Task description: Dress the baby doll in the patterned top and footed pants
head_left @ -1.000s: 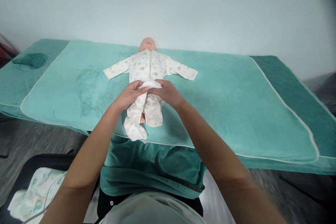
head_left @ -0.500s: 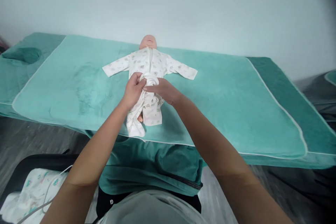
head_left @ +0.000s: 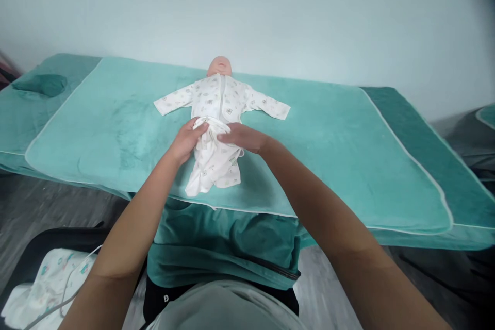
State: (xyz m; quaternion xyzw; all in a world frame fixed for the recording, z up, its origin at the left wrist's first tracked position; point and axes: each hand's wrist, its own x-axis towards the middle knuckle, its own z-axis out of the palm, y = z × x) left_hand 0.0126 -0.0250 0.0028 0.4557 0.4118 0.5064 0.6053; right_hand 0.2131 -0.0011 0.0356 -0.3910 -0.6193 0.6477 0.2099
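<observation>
Head view: doll point(head_left: 219, 65) lies on its back on the teal bed point(head_left: 410, 134), head end near the wall point(head_left: 270, 10), legs toward the wearer. White printed top point(head_left: 209, 97) on doll, sleeves point(head_left: 174, 101) spread out either side of its torso. White printed pants point(head_left: 218, 162) over doll's lower half, bunched at the waist, leg ends toward the near bed edge.

Left hand point(head_left: 187, 140) at the waistband point(head_left: 216, 124), camera-left of doll's waist: grip narrow, pinching cloth, thumb on top. Right hand point(head_left: 245, 137) on the opposite side of doll's waist, thumb against the pants front; other fingers partly hidden, can't tell if that grip is closed on cloth.

Light teal sheet point(head_left: 328, 154) with white edging under doll. Dark hollow point(head_left: 40, 85) in the bed, well camera-left of doll. White printed cloth point(head_left: 50, 276) and cable point(head_left: 64, 300) lower, camera-left of doll, off the bed.
</observation>
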